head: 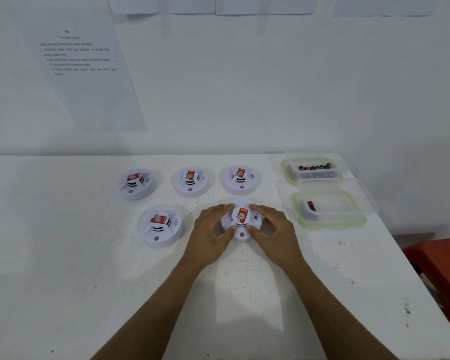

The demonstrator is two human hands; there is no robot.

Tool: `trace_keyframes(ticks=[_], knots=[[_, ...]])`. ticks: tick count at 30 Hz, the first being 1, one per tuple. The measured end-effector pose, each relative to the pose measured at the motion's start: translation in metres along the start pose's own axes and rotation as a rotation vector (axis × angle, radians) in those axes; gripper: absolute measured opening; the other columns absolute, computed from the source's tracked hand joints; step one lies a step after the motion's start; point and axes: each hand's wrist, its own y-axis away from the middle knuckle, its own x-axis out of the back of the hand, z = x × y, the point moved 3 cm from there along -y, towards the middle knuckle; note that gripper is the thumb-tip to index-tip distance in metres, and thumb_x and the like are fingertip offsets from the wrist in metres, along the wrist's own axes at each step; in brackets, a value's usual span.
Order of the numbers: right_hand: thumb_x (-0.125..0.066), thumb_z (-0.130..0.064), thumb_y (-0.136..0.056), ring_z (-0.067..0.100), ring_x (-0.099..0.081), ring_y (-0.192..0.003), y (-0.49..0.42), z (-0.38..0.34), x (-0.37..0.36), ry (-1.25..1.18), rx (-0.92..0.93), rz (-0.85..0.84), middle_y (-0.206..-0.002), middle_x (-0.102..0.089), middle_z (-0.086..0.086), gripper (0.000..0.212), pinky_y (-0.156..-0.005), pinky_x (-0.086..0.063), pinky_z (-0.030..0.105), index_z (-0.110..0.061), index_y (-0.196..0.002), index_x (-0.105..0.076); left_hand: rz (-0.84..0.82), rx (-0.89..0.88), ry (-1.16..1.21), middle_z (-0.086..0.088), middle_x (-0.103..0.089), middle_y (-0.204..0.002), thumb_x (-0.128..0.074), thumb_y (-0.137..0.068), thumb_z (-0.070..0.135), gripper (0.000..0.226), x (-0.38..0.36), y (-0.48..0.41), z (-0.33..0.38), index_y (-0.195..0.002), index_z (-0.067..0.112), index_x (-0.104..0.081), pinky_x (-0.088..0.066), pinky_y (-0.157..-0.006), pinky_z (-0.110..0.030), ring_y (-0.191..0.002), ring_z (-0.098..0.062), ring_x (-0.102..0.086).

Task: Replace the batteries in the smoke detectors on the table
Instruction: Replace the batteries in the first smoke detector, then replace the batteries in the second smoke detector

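Several white round smoke detectors with red labels lie on the white table (244, 294). Three stand in a back row, the left detector (135, 183), the middle detector (191, 181) and the right detector (240, 179). A fourth detector (160, 226) lies front left. The near detector (241, 222) sits between my hands. My left hand (211, 229) grips its left rim, thumb at the front. My right hand (272, 229) grips its right rim the same way.
A clear box (313, 170) with several batteries stands at the back right. In front of it a second clear box (330, 209) holds a red-and-blue battery. A red stool (442, 261) stands beyond the table's right edge. Paper sheets hang on the wall.
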Motion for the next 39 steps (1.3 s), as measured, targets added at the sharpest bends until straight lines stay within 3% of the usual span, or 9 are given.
trace_keyframes(ticks=[7, 11, 13, 15, 19, 24, 30, 35, 39], knots=[[-0.070, -0.026, -0.087, 0.017, -0.065, -0.107, -0.002, 0.007, -0.008, 0.114, -0.030, 0.028, -0.117, -0.070, 0.006, 0.039, -0.098, -0.052, 0.040, -0.007, -0.121, -0.066, 0.044, -0.067, -0.172, 0.008, -0.071, -0.107, -0.055, -0.090, 0.042, 0.035, -0.008, -0.005, -0.011, -0.116, 0.022, -0.065, -0.054, -0.089, -0.043, -0.097, -0.003, -0.063], [-0.071, -0.018, -0.087, 0.014, -0.064, -0.107, -0.003, -0.004, -0.005, 0.115, 0.006, 0.024, -0.119, -0.068, 0.003, 0.037, -0.097, -0.048, 0.016, -0.007, -0.122, -0.065, 0.003, 0.021, -0.103, 0.008, -0.060, -0.121, -0.058, -0.088, 0.046, 0.046, -0.003, -0.003, -0.001, -0.126, 0.021, -0.058, -0.046, -0.103, -0.038, -0.111, -0.003, -0.053], [-0.069, -0.026, -0.088, 0.010, -0.062, -0.107, -0.001, -0.018, -0.002, 0.119, 0.035, 0.035, -0.118, -0.066, -0.004, 0.036, -0.093, -0.043, 0.006, -0.012, -0.120, -0.065, -0.064, 0.111, -0.052, 0.003, -0.050, -0.136, -0.059, -0.085, 0.057, 0.061, 0.004, 0.002, -0.002, -0.135, 0.025, -0.046, -0.032, -0.110, -0.021, -0.126, -0.008, -0.042], [-0.062, -0.036, -0.087, 0.009, -0.058, -0.109, 0.002, -0.032, -0.001, 0.145, 0.092, 0.069, -0.116, -0.065, -0.009, 0.036, -0.096, -0.040, 0.009, -0.018, -0.118, -0.065, -0.056, 0.071, -0.172, 0.004, -0.047, -0.142, -0.059, -0.086, 0.051, 0.062, 0.023, 0.007, 0.001, -0.140, 0.024, -0.043, -0.019, -0.102, -0.004, -0.127, -0.002, -0.035], [-0.061, -0.025, -0.088, 0.001, -0.052, -0.106, 0.008, -0.060, -0.017, 0.126, 0.141, 0.127, -0.111, -0.058, -0.024, 0.032, -0.092, -0.038, 0.008, -0.024, -0.119, -0.064, 0.037, -0.105, -0.276, 0.004, -0.053, -0.135, -0.062, -0.086, 0.040, 0.056, 0.080, 0.018, 0.000, -0.136, 0.019, -0.051, -0.029, -0.105, -0.016, -0.125, -0.004, -0.043], [-0.069, -0.011, -0.087, -0.005, -0.054, -0.100, 0.010, -0.086, -0.065, 0.109, 0.163, 0.069, -0.106, -0.056, -0.040, 0.033, -0.083, -0.039, 0.004, -0.021, -0.118, -0.066, 0.018, 0.093, -0.233, 0.015, -0.038, -0.140, -0.062, -0.079, 0.050, 0.061, 0.145, 0.022, -0.044, -0.134, 0.037, -0.039, -0.017, -0.102, -0.004, -0.129, 0.000, -0.032], [-0.062, -0.007, -0.086, -0.003, -0.057, -0.111, 0.010, -0.089, -0.131, 0.062, 0.073, -0.134, -0.119, -0.063, -0.014, 0.036, -0.089, -0.048, 0.016, -0.024, -0.119, -0.062, -0.296, 0.081, -0.171, 0.006, -0.044, -0.145, -0.070, -0.066, 0.060, 0.087, 0.165, 0.026, -0.085, -0.140, 0.026, -0.042, -0.037, -0.111, -0.038, -0.133, -0.010, -0.040], [-0.074, -0.011, -0.077, 0.006, -0.059, -0.115, 0.013, -0.093, -0.144, 0.108, 0.150, -0.142, -0.128, -0.061, -0.008, 0.047, -0.093, -0.051, 0.024, -0.023, -0.121, -0.062, -0.266, 0.145, -0.016, 0.014, -0.054, -0.131, -0.082, -0.071, 0.042, 0.075, 0.178, 0.015, -0.078, -0.136, 0.026, -0.048, -0.044, -0.091, -0.008, -0.109, 0.014, -0.050], [-0.076, -0.026, -0.083, 0.003, -0.063, -0.099, 0.005, -0.109, -0.136, 0.237, 0.187, -0.031, -0.117, -0.066, -0.013, 0.045, -0.087, -0.052, 0.022, -0.022, -0.125, -0.060, -0.226, 0.225, 0.076, 0.009, -0.059, -0.127, -0.070, -0.070, 0.056, 0.080, 0.188, 0.009, -0.068, -0.141, 0.028, -0.044, -0.046, -0.085, -0.005, -0.105, -0.002, -0.060]])
